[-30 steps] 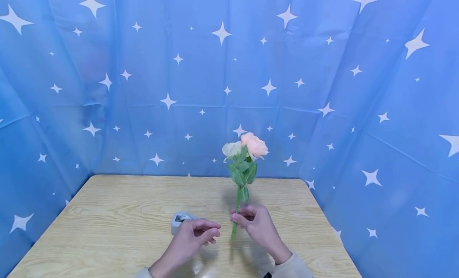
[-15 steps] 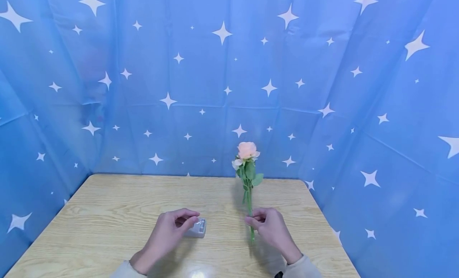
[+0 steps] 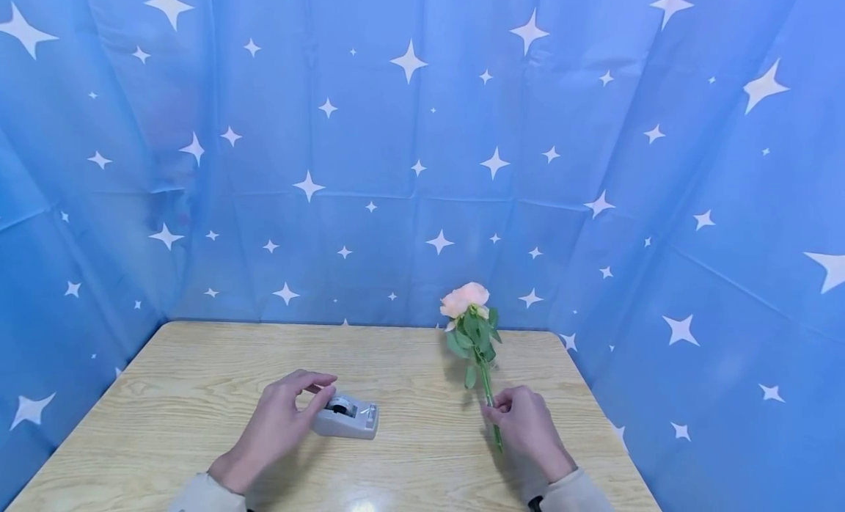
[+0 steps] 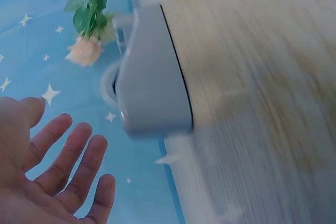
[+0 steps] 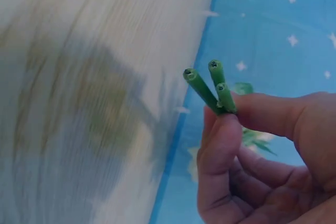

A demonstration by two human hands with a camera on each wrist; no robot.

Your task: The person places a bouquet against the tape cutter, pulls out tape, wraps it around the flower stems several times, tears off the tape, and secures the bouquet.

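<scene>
My right hand [image 3: 524, 428] pinches a small bunch of roses [image 3: 466, 301] low on its green stems, between thumb and fingers. The blooms are pale pink and whitish, with green leaves under them, and the bunch leans to the left. In the right wrist view three cut stem ends [image 5: 214, 87] stick out past the fingertips. My left hand [image 3: 280, 417] holds nothing; its fingers are loosely spread in the left wrist view. Just right of it a grey tape dispenser [image 3: 346, 424] sits on the table, its roll partly visible; from the side it shows a sloped grey body [image 4: 155, 82].
The wood-grain table [image 3: 231, 358] extends to a blue curtain [image 3: 370, 130] with white stars, which hangs behind it and along both sides. A dark band [image 3: 536, 503] shows at the right sleeve.
My left hand has drawn back leftward, uncovering the tape dispenser, which has turned. My right hand has carried the roses rightward and lower, and the bunch now tilts left.
</scene>
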